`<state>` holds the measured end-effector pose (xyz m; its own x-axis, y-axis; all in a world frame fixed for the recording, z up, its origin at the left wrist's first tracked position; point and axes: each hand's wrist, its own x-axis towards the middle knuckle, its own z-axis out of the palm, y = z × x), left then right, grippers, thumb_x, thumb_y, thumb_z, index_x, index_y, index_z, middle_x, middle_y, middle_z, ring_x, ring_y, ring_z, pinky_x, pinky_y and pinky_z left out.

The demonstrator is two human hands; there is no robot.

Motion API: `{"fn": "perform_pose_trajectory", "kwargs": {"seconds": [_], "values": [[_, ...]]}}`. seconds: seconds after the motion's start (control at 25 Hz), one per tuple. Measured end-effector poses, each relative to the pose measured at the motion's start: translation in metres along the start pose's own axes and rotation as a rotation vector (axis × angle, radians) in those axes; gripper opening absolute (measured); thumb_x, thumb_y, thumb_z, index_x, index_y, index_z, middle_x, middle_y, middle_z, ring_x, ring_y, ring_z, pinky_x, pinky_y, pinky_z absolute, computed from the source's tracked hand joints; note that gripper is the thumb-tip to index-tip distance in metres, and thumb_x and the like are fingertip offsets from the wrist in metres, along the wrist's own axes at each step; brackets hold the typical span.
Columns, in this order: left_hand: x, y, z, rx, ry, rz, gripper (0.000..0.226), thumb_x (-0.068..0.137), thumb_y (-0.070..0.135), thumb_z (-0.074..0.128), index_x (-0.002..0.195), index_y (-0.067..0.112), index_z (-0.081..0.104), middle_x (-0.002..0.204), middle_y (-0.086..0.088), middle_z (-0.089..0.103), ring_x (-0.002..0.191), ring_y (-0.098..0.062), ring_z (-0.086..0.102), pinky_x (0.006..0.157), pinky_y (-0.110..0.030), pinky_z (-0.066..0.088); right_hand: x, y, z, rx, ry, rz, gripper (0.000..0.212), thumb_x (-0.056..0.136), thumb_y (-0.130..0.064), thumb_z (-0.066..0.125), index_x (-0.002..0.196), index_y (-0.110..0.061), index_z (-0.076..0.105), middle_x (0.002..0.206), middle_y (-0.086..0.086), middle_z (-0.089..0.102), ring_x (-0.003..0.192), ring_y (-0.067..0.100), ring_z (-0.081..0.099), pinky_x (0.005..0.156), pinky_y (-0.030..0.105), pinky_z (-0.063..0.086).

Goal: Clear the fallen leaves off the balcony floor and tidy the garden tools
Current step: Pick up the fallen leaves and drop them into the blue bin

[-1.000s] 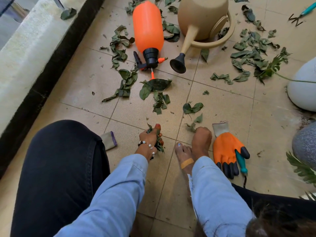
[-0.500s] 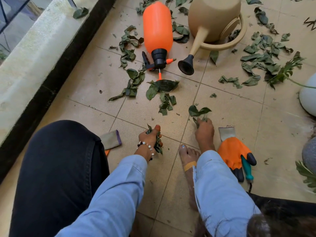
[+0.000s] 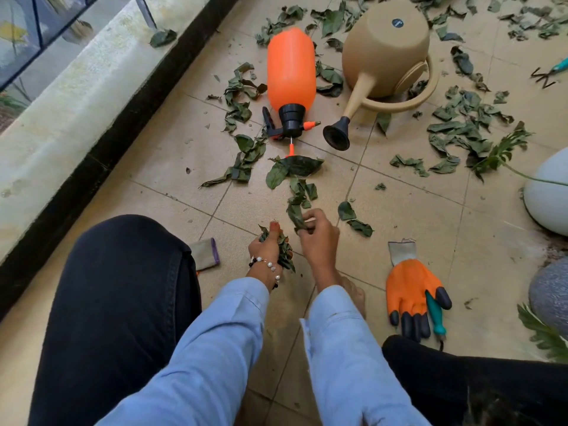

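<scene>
Fallen green leaves [image 3: 458,130] lie scattered over the beige tiled floor [image 3: 408,216]. My left hand [image 3: 267,245] grips a bunch of gathered leaves [image 3: 284,255] low over the tiles. Just to its right, my right hand [image 3: 316,238] pinches a long curled leaf [image 3: 295,214] at the near end of a small leaf trail. An orange spray bottle [image 3: 290,73] and a beige watering can [image 3: 385,56] lie on their sides farther out. An orange glove [image 3: 408,292] with black fingertips lies at my right, with a teal-handled tool [image 3: 435,313] beside it.
A raised concrete ledge [image 3: 61,118] with a dark base runs along the left. A white pot [image 3: 550,192] and a grey pot [image 3: 550,292] stand at the right edge. A small hand rake [image 3: 548,73] lies far right. A second glove's cuff [image 3: 204,252] shows by my left knee.
My right hand moved from the leaves near the orange glove leftward to the leaf trail and took hold of a curled leaf. My left hand kept its bunch and barely moved.
</scene>
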<state>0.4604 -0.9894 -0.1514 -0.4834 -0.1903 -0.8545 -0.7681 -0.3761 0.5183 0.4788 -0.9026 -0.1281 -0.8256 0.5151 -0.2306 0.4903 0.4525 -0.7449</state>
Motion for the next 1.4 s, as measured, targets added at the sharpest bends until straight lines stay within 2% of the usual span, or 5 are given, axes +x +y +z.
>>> {"fn": "perform_pose_trajectory", "kwargs": {"seconds": [0.28, 0.44, 0.6, 0.72, 1.4], "values": [[0.005, 0.02, -0.016, -0.056, 0.071, -0.05, 0.04, 0.08, 0.047, 0.072, 0.069, 0.011, 0.059, 0.073, -0.006, 0.061, 0.069, -0.022, 0.057, 0.08, -0.038, 0.053, -0.017, -0.044, 0.01, -0.429, -0.687, -0.243, 0.036, 0.082, 0.004, 0.046, 0.105, -0.01, 0.069, 0.098, 0.019, 0.068, 0.082, 0.03, 0.06, 0.067, 0.029, 0.045], [0.007, 0.012, -0.021, -0.044, 0.107, -0.037, 0.026, 0.08, 0.025, 0.077, 0.087, 0.002, 0.066, 0.087, -0.014, 0.069, 0.075, -0.027, 0.066, 0.082, -0.044, 0.057, -0.002, -0.03, -0.008, -0.38, -0.918, -0.2, 0.054, 0.084, 0.007, 0.04, 0.116, -0.026, 0.068, 0.117, 0.005, 0.065, 0.106, 0.019, 0.048, 0.098, 0.041, 0.038], [0.003, 0.02, -0.014, -0.058, 0.01, -0.011, 0.026, 0.082, 0.013, 0.075, 0.095, -0.005, 0.061, 0.069, -0.016, 0.063, 0.044, -0.022, 0.059, 0.046, -0.029, 0.052, 0.02, 0.013, -0.036, 0.243, -0.409, 0.168, 0.037, 0.09, 0.007, 0.047, 0.109, -0.013, 0.071, 0.109, 0.002, 0.069, 0.094, 0.009, 0.064, 0.076, 0.021, 0.049], [0.003, 0.025, -0.018, -0.041, -0.041, -0.035, 0.013, 0.083, 0.001, 0.07, 0.086, -0.004, 0.058, 0.067, -0.018, 0.058, 0.037, -0.019, 0.054, 0.039, -0.023, 0.047, 0.055, 0.067, -0.046, -0.197, 0.084, 0.267, 0.033, 0.089, -0.003, 0.055, 0.12, -0.008, 0.062, 0.123, 0.017, 0.059, 0.11, 0.033, 0.054, 0.087, 0.032, 0.041], [0.025, 0.034, -0.035, -0.086, 0.064, -0.052, 0.012, 0.089, 0.005, 0.066, 0.08, 0.005, 0.057, 0.074, -0.011, 0.059, 0.055, -0.021, 0.054, 0.044, -0.026, 0.052, 0.088, 0.068, -0.01, -0.625, -0.055, -0.069, 0.026, 0.088, 0.005, 0.051, 0.107, -0.001, 0.069, 0.105, 0.021, 0.066, 0.1, 0.032, 0.058, 0.085, 0.033, 0.045]]}}
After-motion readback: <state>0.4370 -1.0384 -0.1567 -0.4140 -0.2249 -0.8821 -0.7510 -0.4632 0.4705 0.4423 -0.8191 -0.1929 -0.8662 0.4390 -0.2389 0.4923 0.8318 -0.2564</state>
